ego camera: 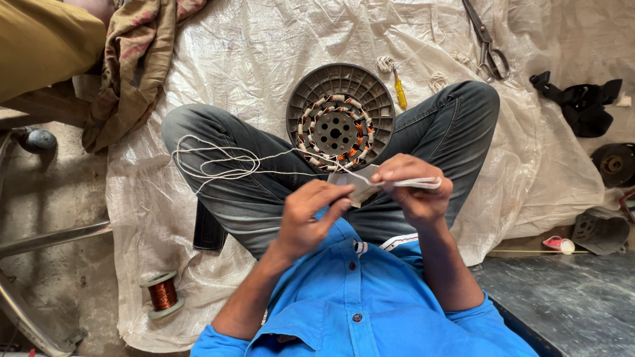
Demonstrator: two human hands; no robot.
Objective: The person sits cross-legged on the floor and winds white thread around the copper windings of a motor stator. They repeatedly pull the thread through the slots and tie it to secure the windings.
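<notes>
The person sits cross-legged on a white plastic sheet [264,39], and the grey round motor stator [340,116], with its ring of copper windings, rests propped between the knees, close enough for both hands to work just below its lower rim. The left hand [311,215] is raised with the wrist bent and its fingers pinched closed on a small pale slip of insulating paper [357,185]. The right hand [417,192] meets it from the other side, fingers curled and gripping a white strip [423,182] that juts past the knuckles. White thread [218,164] runs from the hands and loops loosely over the left thigh. Toward the sheet's top edge lie a yellow screwdriver [400,89] and scissors [488,46]; a copper wire spool [162,294] stands near its lower left corner.
</notes>
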